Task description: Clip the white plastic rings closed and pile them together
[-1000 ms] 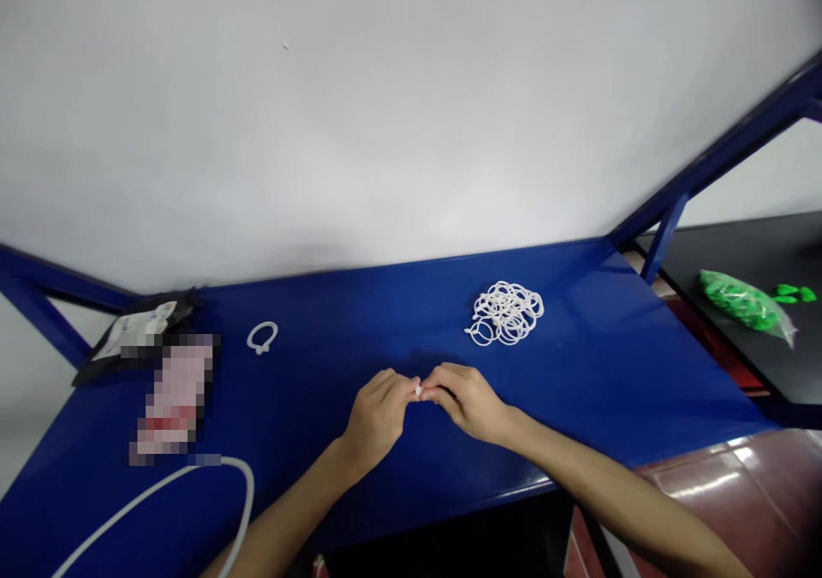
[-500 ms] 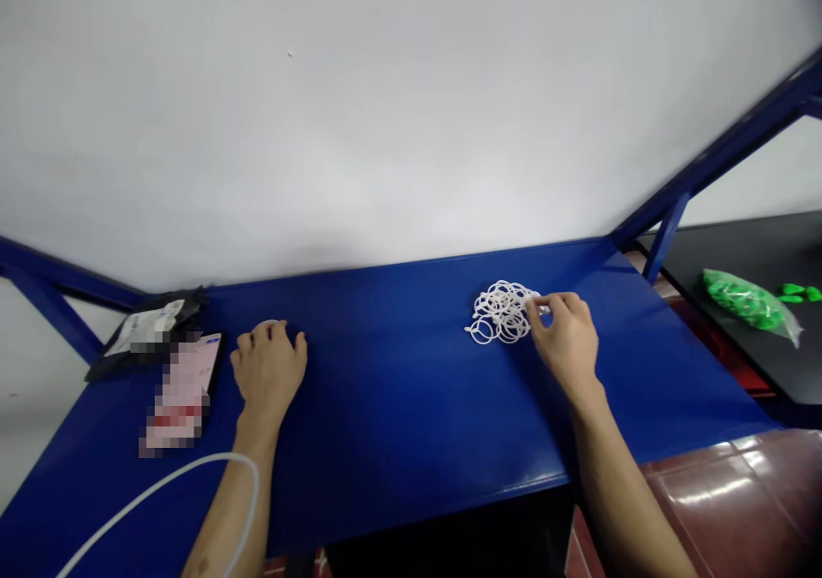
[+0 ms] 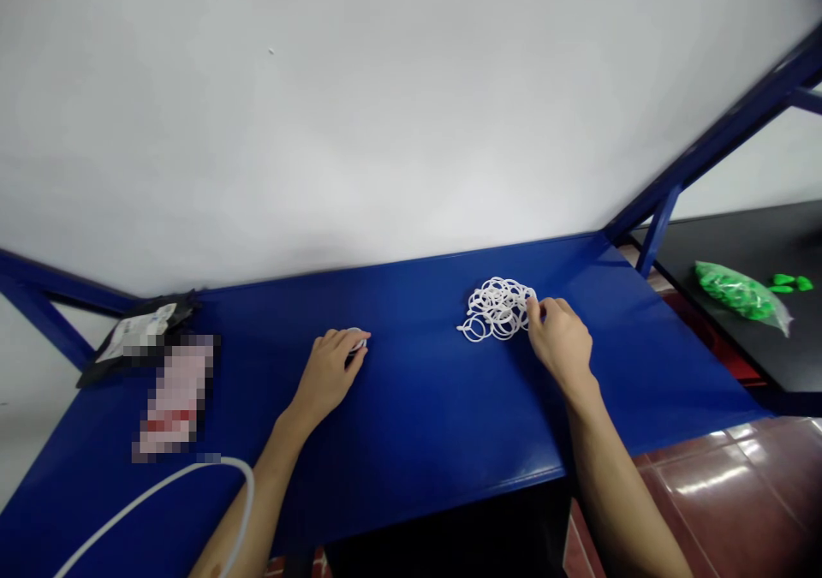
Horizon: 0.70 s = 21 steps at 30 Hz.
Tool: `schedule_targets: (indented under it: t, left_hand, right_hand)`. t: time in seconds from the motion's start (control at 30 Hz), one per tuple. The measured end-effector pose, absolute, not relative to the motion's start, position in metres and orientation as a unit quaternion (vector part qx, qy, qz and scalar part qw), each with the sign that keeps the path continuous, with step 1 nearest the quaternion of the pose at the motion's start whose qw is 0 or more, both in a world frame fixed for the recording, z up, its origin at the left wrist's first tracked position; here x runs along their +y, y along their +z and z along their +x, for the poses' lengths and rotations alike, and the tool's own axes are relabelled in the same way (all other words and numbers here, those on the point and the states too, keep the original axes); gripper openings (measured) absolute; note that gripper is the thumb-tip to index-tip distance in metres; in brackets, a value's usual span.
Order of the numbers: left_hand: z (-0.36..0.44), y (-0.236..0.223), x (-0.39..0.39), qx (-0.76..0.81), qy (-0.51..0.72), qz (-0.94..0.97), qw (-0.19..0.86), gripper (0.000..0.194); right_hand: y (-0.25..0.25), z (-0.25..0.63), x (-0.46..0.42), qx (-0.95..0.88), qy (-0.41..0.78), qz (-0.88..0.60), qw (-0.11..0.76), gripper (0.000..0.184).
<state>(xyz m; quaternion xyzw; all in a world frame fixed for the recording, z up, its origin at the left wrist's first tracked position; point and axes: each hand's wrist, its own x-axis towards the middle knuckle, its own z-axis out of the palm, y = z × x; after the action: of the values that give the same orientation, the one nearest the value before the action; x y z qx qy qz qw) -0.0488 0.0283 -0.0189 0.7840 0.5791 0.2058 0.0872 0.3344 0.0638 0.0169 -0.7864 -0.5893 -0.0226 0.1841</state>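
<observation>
A tangled pile of thin white plastic rings [image 3: 497,306] lies on the blue table [image 3: 424,407], right of the middle. My right hand [image 3: 560,342] is at the right edge of this pile, thumb and forefinger closed together on one of its rings. Most of what those fingers grip is hidden behind them. Left of the pile and well apart from it, my left hand [image 3: 327,374] is low over the tabletop. Its fingers and thumb close round a white ring [image 3: 357,342], which shows only in part between the fingertips.
A black plastic parcel [image 3: 138,334] with a white label lies at the table's left end, beside a blurred pink phone-like object [image 3: 176,394]. A white cable [image 3: 147,501] arches over my left forearm. On a black table [image 3: 725,235] at right rests a clear bag of green pieces [image 3: 735,291].
My left hand has moved right across the table, bringing the white ring with it. My right hand stays at the pile's edge, with its fingers curled a little more. The camera view shifts slightly.
</observation>
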Motion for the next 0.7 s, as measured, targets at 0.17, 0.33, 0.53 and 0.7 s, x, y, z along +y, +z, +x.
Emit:
schedule_targets:
  t: [0.17,0.33,0.53,0.7]
  left_hand:
    - [-0.022,-0.013,0.016,0.528,0.272,0.785,0.179,0.021]
    - [-0.001,-0.011,0.004,0.498,0.302,0.764,0.277,0.022]
    - [0.006,-0.015,0.0,0.488,0.32,0.743,0.328,0.016]
    - [0.004,-0.014,0.0,0.49,0.314,0.729,0.36,0.024]
  right_hand:
    - [0.019,0.317,0.058,-0.633,-0.048,-0.697,0.333,0.03]
    - [0.012,0.255,0.031,-0.809,0.153,-0.43,0.37,0.014]
    - [-0.011,0.221,0.014,-0.854,0.256,-0.313,0.327,0.01]
    - [-0.015,0.228,0.018,-0.843,0.289,-0.313,0.328,0.013]
